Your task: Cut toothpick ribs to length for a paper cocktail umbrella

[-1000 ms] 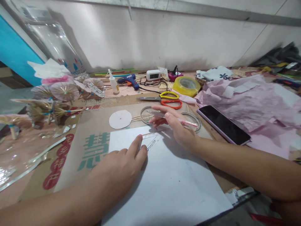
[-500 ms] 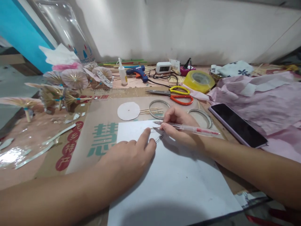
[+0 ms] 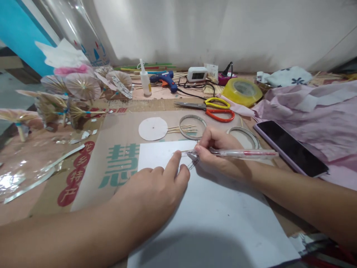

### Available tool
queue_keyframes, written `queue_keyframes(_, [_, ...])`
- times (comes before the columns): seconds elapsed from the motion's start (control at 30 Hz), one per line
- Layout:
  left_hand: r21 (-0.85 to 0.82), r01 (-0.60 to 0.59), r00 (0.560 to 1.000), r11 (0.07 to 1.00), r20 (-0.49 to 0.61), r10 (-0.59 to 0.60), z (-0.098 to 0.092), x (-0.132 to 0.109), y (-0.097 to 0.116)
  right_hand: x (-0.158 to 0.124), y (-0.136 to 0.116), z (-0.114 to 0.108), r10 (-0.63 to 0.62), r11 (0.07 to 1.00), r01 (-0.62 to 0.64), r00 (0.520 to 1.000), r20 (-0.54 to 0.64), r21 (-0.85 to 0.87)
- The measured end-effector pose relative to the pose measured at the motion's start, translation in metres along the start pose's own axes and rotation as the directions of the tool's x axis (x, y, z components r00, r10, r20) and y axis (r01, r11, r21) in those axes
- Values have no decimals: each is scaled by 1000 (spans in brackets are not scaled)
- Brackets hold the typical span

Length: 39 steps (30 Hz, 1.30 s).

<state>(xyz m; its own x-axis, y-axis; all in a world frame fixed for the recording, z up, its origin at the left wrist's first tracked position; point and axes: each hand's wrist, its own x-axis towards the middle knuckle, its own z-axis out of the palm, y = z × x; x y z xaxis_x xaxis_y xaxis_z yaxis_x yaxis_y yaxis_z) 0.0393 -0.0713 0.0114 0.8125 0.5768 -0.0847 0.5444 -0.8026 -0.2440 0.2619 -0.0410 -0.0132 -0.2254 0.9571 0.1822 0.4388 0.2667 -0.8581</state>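
A white sheet of paper (image 3: 212, 219) lies in front of me on the cardboard. My left hand (image 3: 156, 193) rests flat on its left part, with index finger and thumb stretched out and apart. Their tips press by a small clear strip with dark printed marks (image 3: 193, 163), perhaps a ruler, partly hidden. My right hand (image 3: 220, 149) pinches a clear pen with a red section (image 3: 251, 153). The pen's tip points left, close to my left index fingertip, over a thin line or stick that I cannot make out. Just beyond the paper lie a white paper disc (image 3: 153, 128) and several thin sticks (image 3: 178, 129).
Two tape rings (image 3: 181, 128) lie behind and beside my right hand. Farther back are scissors (image 3: 217, 108), yellow tape (image 3: 242, 92), a glue gun (image 3: 167, 80) and a glue bottle (image 3: 145, 82). Small paper umbrellas (image 3: 83, 86) stand left; a phone (image 3: 291, 147) and pink cloth-like sheets (image 3: 306, 108) lie right.
The pen has swung lower at its tip and lies nearer to level. Both hands stay in nearly the same place on the paper, while the view has shifted slightly.
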Motion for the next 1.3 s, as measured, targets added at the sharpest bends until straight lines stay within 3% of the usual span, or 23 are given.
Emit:
queue_keyframes(0.17, [-12, -22, 997, 1000, 68, 23, -2, 2, -1, 0, -1, 0, -9, 1000, 9, 1000, 1, -3])
queue_keyframes(0.47, [-35, -27, 995, 999, 95, 30, -6, 0, -2, 0, -3, 0, 5, 1000, -5, 1000, 5, -16])
queue_keyframes(1.03, [24, -26, 1000, 999, 5, 26, -5, 1, -2, 2, -12, -1, 35, 999, -34, 998, 46, -31])
queue_keyframes(1.3, [5, -22, 999, 1000, 33, 22, -6, 2, -1, 3, -12, -1, 21, 999, -19, 999, 49, -35])
